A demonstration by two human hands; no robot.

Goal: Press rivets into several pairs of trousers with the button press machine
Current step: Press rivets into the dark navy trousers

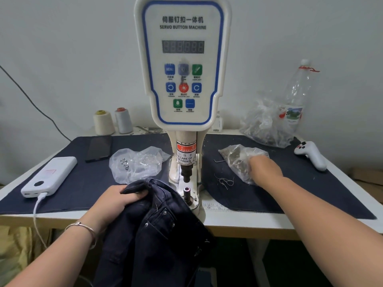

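White walls back a white tabletop (238, 222) laid with dark cloth. At its front edge stands one press (182, 65); one pair of dark trousers (157, 230) hangs over that edge, the left hand (116, 200) gripping the waistband. The right hand (264, 167) reaches into one of three bags (238, 158), fingers hidden. Two spools (103, 123) stand at the back edge.

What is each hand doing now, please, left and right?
Left hand: grips the dark trousers at the waistband.
Right hand: reaches into the plastic bag; fingers hidden, cannot tell if it holds anything.
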